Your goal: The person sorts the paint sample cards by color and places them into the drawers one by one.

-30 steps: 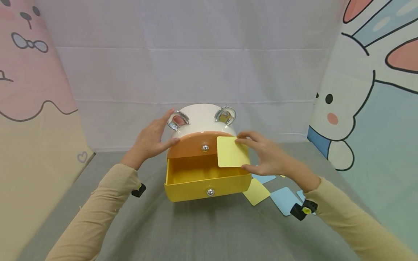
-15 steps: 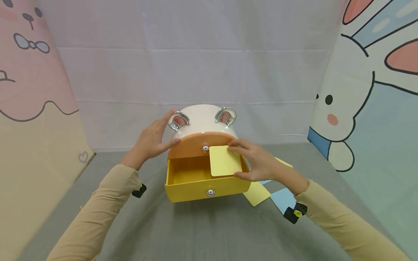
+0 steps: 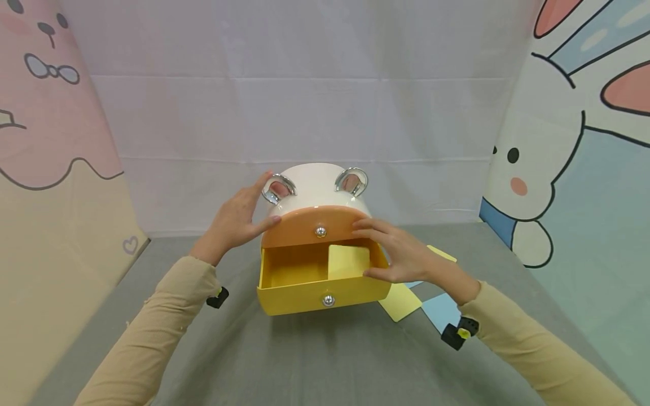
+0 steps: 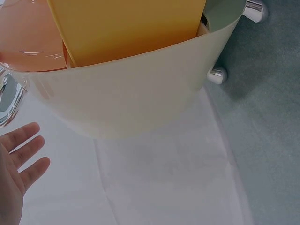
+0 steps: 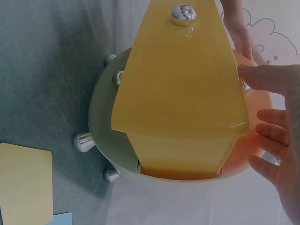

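Observation:
A small rounded chest point(image 3: 312, 183) with a white shell and chrome ears sits on the grey cloth. Its yellow drawer point(image 3: 293, 297) is pulled out; the orange drawer point(image 3: 297, 224) above is closed. Inside the yellow drawer, toward its right end, is a pale yellow square card point(image 3: 347, 260), its lower edge hidden behind the drawer front. My right hand point(image 3: 403, 252) hovers at that right end, thumb and fingers spread around nothing, as the right wrist view also shows. My left hand point(image 3: 235, 217) rests at the chest's left side by the ear, fingers extended.
Right of the chest, a yellow card point(image 3: 400, 303) and a blue card point(image 3: 440, 312) lie on the cloth. Another yellow card point(image 3: 443, 254) shows partly behind my right hand. A white cloth backdrop point(image 3: 304, 113) rises behind the chest, with cartoon panels at both sides.
My right hand moved left and down over the drawer with the yellow card, then let go; the card has dropped into the drawer. My left hand has stayed in place.

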The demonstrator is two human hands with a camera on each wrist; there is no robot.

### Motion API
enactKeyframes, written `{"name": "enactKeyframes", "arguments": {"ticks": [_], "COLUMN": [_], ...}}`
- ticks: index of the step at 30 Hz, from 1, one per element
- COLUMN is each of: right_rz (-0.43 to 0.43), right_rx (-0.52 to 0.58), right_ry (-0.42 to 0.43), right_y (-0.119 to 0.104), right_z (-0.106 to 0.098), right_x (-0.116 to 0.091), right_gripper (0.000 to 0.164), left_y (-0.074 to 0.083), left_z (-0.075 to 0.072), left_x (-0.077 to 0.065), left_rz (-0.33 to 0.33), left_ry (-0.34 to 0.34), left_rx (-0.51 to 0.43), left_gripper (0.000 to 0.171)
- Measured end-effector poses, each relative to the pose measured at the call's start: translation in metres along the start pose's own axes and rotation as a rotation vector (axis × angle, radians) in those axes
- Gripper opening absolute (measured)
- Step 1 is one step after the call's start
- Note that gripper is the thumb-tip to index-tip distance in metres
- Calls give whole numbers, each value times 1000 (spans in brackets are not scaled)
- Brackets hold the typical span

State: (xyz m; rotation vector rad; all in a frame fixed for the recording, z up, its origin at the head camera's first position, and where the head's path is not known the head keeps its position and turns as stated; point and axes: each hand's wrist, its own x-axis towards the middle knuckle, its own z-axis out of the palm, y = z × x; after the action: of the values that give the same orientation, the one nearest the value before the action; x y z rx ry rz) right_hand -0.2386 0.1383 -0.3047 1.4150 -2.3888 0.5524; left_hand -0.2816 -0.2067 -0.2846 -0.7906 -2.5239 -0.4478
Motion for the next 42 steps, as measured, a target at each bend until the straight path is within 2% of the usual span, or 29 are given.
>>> {"name": "enactKeyframes", "arguments": {"ticks": [6,15,23,27,34,37,42], "right_rz": [15,111,195,270,420,469,567], "right_rx": [9,39,11,16,17,4,90], "right_ry": [3,-3,36,29,-36,-79,-172], "right_y": [-1,2,13,22,37,45,56], "right_z": [-2,-12,-23,-22,-9,4,31], "right_x": [-1,-9,-30,-45,-71,-81,-97], "right_gripper": [66,62,59,59,64,66,66], "left_y": [0,0,0,1,1,1,1], "left_z": [0,0,0,0,-1,-1,-1], "left_x": [0,0,1,1,2,1,1], "left_rz": [3,3,-2,-1,-7,-9,-3], "left_ry": [3,7,3,5,-1,-1,5], "left_rx": [-5,-7,-5,-4,2,-2,-10], "left_gripper": [85,85,84,85,85,85,85]}}
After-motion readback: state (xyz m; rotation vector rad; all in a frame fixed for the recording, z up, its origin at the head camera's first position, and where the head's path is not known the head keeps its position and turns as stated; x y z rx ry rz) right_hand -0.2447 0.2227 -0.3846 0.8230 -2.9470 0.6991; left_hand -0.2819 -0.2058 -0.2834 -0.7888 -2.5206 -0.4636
